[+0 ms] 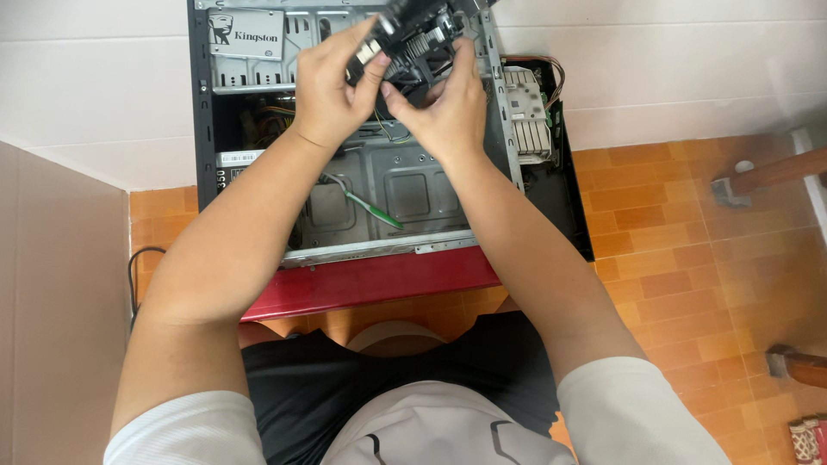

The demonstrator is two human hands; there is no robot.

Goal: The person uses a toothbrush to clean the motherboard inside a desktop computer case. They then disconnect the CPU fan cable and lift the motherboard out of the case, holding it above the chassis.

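Seen from above, a seated person leans over an open desktop computer case that lies on its side on a low red table. Both bare forearms reach forward into the case.

The left hand and the right hand meet over the far end of the case and together hold a black processor cooler fan lifted above the metal tray. The left hand's fingers curl around the cooler's left side, thumb pressing near its lower edge. The right hand's fingers wrap over its lower right side, thumb tip close to the left thumb. Both hands are closed firmly on the cooler, which sits tilted between them, partly cut off by the top edge of the view.

Just left of the left hand, a grey solid-state drive sits in the drive bay. Below the hands, on the bare floor of the case, lies a green-handled screwdriver, well apart from both hands. Thin coloured wires trail beneath the wrists. Right of the right hand, a pale finned heatsink-like block rests on the black side panel.

Around the table is an orange tiled floor, with a white tiled wall beyond.
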